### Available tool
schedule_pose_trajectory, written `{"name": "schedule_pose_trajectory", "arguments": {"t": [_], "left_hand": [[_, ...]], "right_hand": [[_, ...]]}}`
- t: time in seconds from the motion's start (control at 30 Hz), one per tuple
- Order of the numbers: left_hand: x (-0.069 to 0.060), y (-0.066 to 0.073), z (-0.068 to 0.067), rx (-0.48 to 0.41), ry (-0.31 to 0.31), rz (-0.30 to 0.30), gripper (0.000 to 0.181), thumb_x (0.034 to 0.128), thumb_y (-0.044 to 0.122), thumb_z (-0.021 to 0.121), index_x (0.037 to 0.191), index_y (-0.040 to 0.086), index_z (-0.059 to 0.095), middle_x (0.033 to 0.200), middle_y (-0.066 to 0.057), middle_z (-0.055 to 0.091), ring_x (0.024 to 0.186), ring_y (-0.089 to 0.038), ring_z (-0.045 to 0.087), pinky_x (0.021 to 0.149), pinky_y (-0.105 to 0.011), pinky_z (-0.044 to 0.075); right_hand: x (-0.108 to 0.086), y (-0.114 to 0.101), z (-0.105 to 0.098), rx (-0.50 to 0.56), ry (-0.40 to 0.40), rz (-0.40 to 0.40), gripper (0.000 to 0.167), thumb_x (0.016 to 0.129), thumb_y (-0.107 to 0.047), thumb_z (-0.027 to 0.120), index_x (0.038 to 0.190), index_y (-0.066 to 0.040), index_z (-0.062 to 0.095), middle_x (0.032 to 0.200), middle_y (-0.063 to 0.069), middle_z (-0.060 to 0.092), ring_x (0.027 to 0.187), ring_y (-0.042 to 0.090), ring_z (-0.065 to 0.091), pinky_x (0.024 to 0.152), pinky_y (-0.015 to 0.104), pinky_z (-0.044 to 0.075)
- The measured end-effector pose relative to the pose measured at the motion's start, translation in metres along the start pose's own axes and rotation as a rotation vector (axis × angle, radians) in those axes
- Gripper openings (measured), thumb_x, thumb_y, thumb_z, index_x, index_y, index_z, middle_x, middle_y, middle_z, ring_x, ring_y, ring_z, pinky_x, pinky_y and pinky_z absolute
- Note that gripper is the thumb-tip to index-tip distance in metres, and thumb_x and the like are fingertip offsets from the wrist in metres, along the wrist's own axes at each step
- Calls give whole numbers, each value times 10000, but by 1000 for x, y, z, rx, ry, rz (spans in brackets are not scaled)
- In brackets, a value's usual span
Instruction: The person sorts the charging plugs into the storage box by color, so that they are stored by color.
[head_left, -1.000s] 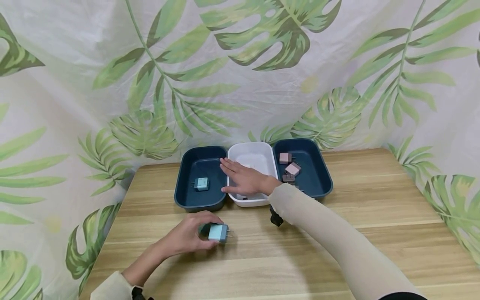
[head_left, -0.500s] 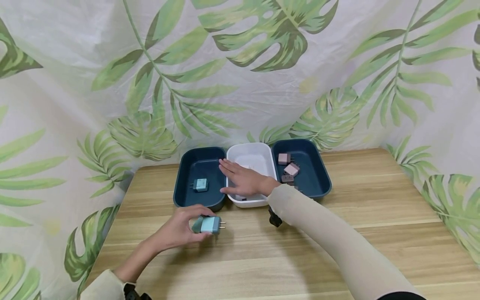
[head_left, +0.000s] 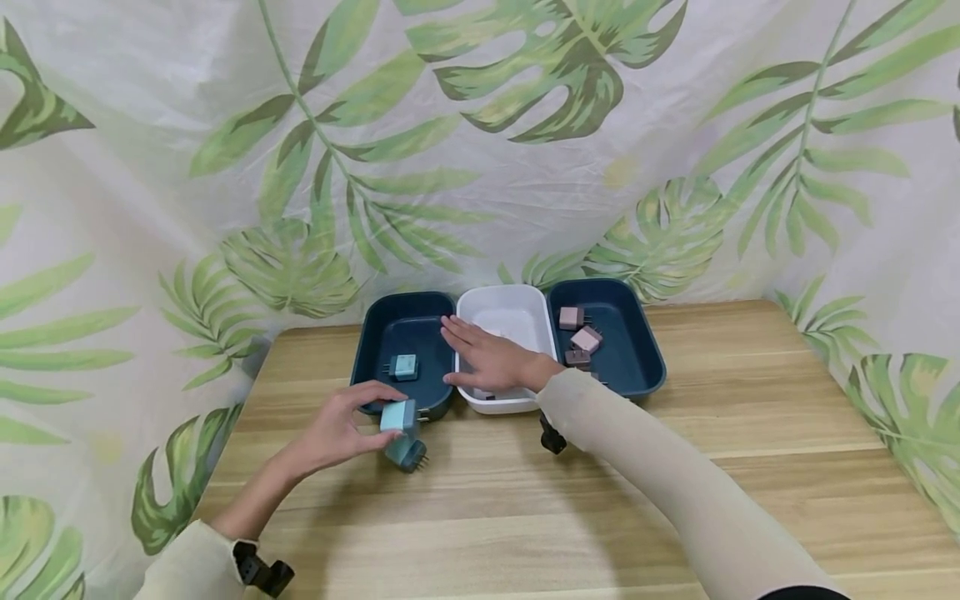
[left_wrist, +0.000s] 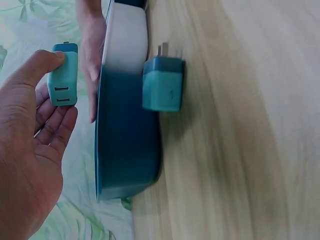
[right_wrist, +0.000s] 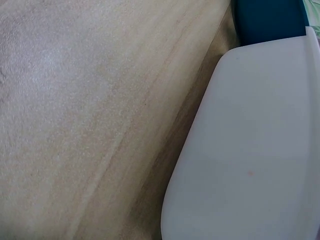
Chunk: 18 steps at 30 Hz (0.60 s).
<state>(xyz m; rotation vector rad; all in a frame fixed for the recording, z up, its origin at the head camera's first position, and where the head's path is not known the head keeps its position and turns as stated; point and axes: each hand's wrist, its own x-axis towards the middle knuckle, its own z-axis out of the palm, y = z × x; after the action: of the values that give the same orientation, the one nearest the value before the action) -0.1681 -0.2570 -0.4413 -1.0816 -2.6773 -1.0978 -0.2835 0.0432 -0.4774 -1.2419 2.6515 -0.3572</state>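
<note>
My left hand [head_left: 333, 433] pinches a light-teal two-port USB charger [left_wrist: 63, 75] between thumb and fingers, just in front of the left navy tray [head_left: 358, 367]. A second teal charger [left_wrist: 162, 87] is apart from the hand, lower down near the table; whether it touches the wood I cannot tell. One more teal charger [head_left: 405, 367] lies inside the left tray. My right hand [head_left: 495, 362] extends with straight fingers over the white tray [head_left: 517, 308], partly hiding what is in it. The right wrist view shows the white tray's outer wall [right_wrist: 245, 140] but no hand.
Beside the white tray stands the right navy tray [head_left: 626, 350], with several pink and brown chargers [head_left: 586, 338] in its left part. The three trays form a row near the back of the wooden table [head_left: 525, 517]. A leaf-patterned cloth [head_left: 480, 200] hangs behind.
My left hand has moved left and away from me, toward the left tray. The second charger, earlier behind the first in the hand, has separated and dropped below it. The right hand stays put.
</note>
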Motion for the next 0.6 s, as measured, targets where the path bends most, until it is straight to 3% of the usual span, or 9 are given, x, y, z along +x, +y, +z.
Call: {"name": "schedule_pose_trajectory", "arguments": {"t": [0.23,0.5,0.6], "left_hand": [[6,-13,-13,-2,50,-33,415,835,116,907,1218,158,753,1210,-8,744,1023,-138,671,879,-430,600],[14,-27,-26,4,96,-72,400,839,79,894,1211,118,752,1178,-28,754,996,-157,692,914,-512,596],[16,-29,-30,21,109,-84,405,836,71,892,1214,100,749,1183,-45,755,988,-168,692,928,-404,599]], "right_hand": [[-1,0,0,7,2,2,893,1089,-643,385,1704,-94,42,1789,54,-62,1640,180,-82,1316,331,28],[-1,-1,1,18,2,-10,893,1090,-639,387,1704,-89,43,1788,59,-64,1642,192,-75,1316,336,26],[-1,-1,0,20,5,-9,894,1087,-643,386,1704,-97,39,1788,48,-69,1643,187,-73,1315,330,21]]}}
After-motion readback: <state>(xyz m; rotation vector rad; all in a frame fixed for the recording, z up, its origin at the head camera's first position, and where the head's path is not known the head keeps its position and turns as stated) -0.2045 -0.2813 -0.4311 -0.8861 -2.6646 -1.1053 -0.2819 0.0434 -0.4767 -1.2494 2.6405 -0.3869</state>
